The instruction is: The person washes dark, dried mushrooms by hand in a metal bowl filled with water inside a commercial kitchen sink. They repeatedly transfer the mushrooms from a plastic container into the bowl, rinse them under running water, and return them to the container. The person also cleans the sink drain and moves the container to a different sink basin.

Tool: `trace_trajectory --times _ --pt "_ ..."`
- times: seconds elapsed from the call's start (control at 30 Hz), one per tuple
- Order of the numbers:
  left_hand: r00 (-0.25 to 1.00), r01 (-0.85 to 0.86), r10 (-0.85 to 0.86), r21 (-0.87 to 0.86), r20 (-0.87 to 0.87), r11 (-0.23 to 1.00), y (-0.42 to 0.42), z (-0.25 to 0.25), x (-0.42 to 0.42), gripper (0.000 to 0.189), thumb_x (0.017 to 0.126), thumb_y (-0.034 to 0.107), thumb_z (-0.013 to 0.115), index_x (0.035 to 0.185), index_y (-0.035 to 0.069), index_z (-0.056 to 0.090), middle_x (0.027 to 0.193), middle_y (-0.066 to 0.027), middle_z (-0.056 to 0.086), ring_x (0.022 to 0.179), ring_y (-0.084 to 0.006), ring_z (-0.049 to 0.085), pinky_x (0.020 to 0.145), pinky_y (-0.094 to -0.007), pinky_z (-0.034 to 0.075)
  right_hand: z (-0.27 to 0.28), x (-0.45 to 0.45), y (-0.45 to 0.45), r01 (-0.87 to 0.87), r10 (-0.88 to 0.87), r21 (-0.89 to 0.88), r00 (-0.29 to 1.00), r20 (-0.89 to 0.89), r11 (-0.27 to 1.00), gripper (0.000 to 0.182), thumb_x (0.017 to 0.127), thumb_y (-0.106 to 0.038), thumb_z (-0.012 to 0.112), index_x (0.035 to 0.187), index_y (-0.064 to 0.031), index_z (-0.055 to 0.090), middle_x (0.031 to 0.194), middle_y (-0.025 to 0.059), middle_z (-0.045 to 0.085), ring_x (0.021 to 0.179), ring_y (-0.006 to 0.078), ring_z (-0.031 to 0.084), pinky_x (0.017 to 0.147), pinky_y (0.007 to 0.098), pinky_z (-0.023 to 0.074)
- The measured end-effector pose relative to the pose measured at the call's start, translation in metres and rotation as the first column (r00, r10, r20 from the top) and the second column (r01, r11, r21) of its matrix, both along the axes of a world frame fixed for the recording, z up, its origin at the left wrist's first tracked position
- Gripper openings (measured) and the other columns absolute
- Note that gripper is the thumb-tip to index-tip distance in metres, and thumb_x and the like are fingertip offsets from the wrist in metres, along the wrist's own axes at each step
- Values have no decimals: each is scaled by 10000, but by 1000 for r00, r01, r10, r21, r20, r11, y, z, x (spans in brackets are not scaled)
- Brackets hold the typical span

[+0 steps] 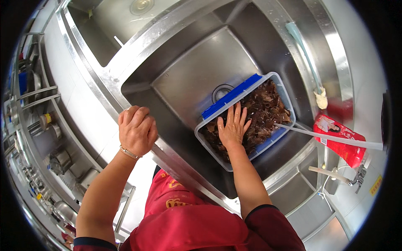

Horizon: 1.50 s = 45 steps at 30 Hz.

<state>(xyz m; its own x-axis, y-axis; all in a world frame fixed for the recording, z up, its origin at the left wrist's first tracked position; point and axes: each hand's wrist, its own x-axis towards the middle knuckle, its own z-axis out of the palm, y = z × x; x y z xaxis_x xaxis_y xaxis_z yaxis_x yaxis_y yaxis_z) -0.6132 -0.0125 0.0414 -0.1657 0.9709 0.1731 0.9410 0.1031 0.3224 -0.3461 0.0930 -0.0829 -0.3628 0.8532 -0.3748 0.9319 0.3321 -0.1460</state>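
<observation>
A rectangular plastic tub (292,106) with a blue strip along its far left side stands in a stainless steel sink basin (201,62). Dark brown, leafy food, perhaps seaweed or wood ear fungus, fills it in water. My right hand (233,127) lies on this food (267,109), fingers spread, holding nothing that shows. My left hand (137,130) is curled into a fist above the sink's near left rim, with a bangle at the wrist; nothing shows in it. A whitish hose (314,133) reaches into the tub from the right, and water appears to run from its end.
A red printed bag (340,138) and a tap (358,179) are right of the basin. A brush with a pale green handle (304,53) lies on the ledge. Another basin (103,28) adjoins at upper left. Metal shelves with pots (59,161) stand at left.
</observation>
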Motion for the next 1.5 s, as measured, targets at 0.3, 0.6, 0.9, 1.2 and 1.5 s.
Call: trace_trajectory --times 0.3,0.6,0.9,1.2,1.5 --pt "1000 8 -8 -10 -3 1000 3 2 3 87 701 85 619 781 52 616 953 -77 594 957 -273 534 838 -395 382 -54 16 15 -9 30 -147 990 140 989 687 818 -337 623 1418 -185 326 1508 117 188 1390 371 127 1092 566 116" --pt "999 -3 3 2 -32 1000 2 2 5 74 711 85 616 774 46 607 966 -79 592 971 -276 531 851 -409 377 42 93 72 164 -110 151 944 -311 975 512 846 -242 607 1326 -131 470 1453 151 324 1302 344 362 1063 404 310" --pt "1000 -1 0 -48 -31 999 2 1 3 86 712 91 604 788 51 602 960 -74 584 971 -269 520 852 -399 367 -64 132 88 351 -366 129 923 119 928 530 918 -339 475 1386 -103 394 1494 217 189 1350 417 200 1110 459 177" --pt "999 -4 2 -42 -35 999 4 3 4 89 709 86 600 791 51 608 955 -76 588 965 -269 524 854 -400 367 -43 137 111 365 -370 -73 926 -72 928 494 878 -293 532 1297 -38 477 1430 239 314 1324 397 287 1104 435 223" --pt "1000 0 -1 -21 -24 1000 3 1 2 99 693 75 623 788 50 611 945 -77 589 959 -266 531 844 -397 376 5 32 93 168 -160 85 983 -89 982 560 890 -357 545 1395 -188 373 1531 93 159 1404 340 133 1093 541 202"
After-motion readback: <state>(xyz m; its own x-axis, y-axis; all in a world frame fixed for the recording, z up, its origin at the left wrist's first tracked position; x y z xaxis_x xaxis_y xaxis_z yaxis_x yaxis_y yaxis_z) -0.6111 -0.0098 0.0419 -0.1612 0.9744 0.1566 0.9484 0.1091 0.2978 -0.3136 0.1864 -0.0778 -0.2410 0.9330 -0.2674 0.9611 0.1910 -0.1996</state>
